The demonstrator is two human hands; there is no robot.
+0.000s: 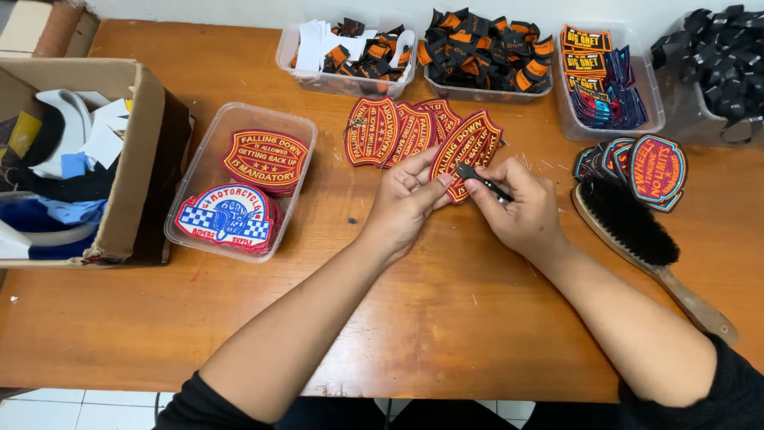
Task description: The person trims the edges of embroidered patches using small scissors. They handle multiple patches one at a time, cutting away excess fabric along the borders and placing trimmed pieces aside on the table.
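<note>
**Red patch trimmed at the worktop**

Cardboard box [119,159] sits far left, then a clear tray [199,171] of patches. Mid-worktop [398,318], left hand [402,203] pinches a red patch [465,147]; right hand [521,211] grips small black snips [484,181]. Brush [637,231] lies right.

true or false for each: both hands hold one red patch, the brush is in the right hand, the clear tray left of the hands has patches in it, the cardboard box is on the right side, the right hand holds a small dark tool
1. Both hands hold one red patch: true. The left hand and right hand meet at it.
2. The brush is in the right hand: false. It lies on the table, right of that hand.
3. The clear tray holds patches: true, two stacks.
4. The cardboard box is on the right: false. It stands at the table's left end.
5. The right hand holds a small dark tool: true, pinched against the patch.
</note>
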